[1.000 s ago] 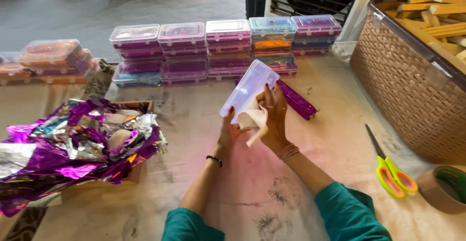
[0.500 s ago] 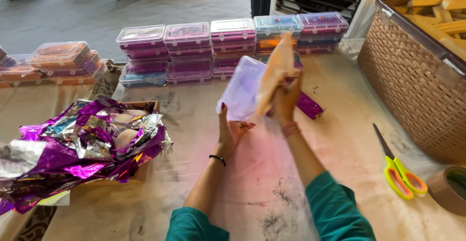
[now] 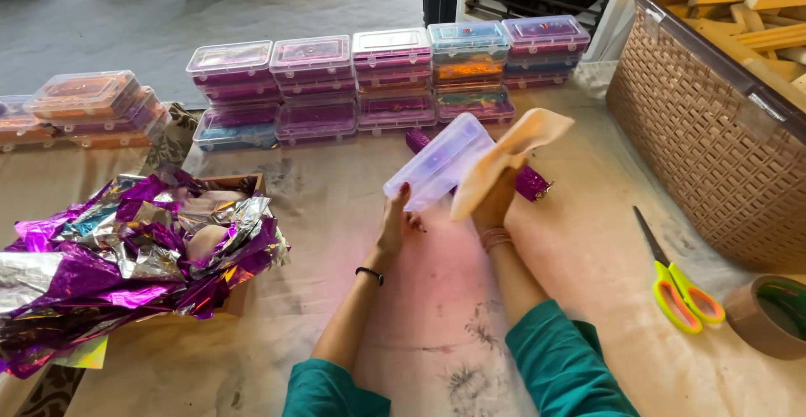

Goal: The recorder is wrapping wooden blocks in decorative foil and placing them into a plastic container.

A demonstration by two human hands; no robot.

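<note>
My left hand (image 3: 395, 220) holds a clear plastic box (image 3: 437, 162) by its lower edge, tilted up above the table. My right hand (image 3: 494, 205) grips a beige cloth (image 3: 506, 158) and presses it against the box's right side. Behind the box lies a purple foil-wrapped roll (image 3: 532, 183), partly hidden. Both sleeves are teal, and a dark band sits on my left wrist.
Stacked clear boxes with coloured contents (image 3: 390, 77) line the far edge, more at left (image 3: 80, 106). A pile of purple and silver foil (image 3: 126, 253) lies left. Scissors (image 3: 680, 287), a tape roll (image 3: 768, 316) and a woven basket of wooden pieces (image 3: 714, 123) sit right.
The cloth has swung from under the box up across its right side, and the box has tipped flatter and lower toward the table.
</note>
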